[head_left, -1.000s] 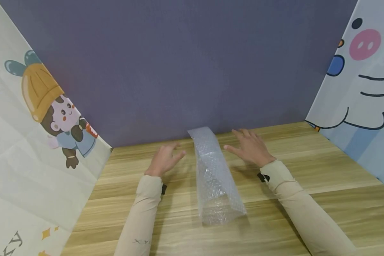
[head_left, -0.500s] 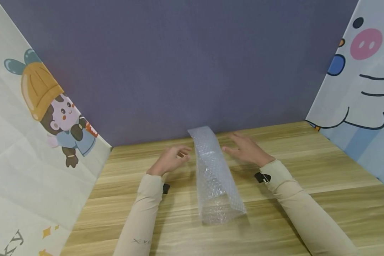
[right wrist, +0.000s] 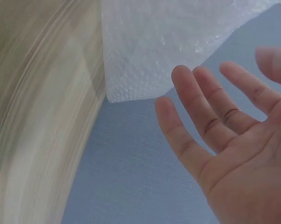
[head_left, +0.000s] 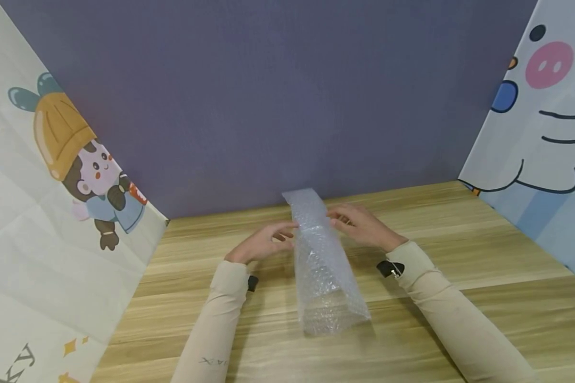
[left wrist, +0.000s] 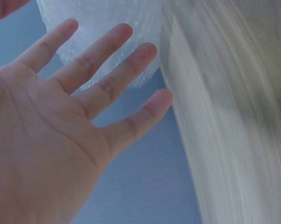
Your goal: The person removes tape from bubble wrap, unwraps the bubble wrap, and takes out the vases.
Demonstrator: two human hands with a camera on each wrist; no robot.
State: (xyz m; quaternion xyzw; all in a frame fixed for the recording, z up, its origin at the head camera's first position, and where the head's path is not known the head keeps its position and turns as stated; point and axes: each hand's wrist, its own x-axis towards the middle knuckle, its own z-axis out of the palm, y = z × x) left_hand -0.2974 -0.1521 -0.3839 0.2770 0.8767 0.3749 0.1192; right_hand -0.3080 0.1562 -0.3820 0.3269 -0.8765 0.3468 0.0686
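Note:
A long strip of clear bubble wrap [head_left: 323, 266], its front end loosely folded over, lies on the wooden table between both hands. Its far end leans up against the dark back panel. My left hand [head_left: 264, 242] is at its left edge, fingers spread and slightly bent. On the opposite edge is my right hand [head_left: 361, 226], fingers also loosely bent. Both wrist views show the palms facing the bubble wrap [left wrist: 105, 28], with the fingers apart from one another. Whether the fingertips actually touch the plastic is hard to tell.
The wooden table [head_left: 460, 239] spans the lower view. Behind it rises a dark blue-purple panel [head_left: 249, 106]. Cartoon-printed sheets hang at the left [head_left: 19, 213] and right [head_left: 556, 159]. Each wrist carries a small black device.
Both hands have moved inward, the left one rightward and the right one leftward and slightly down, up to the edges of the bubble wrap. The wrap has stayed practically in place.

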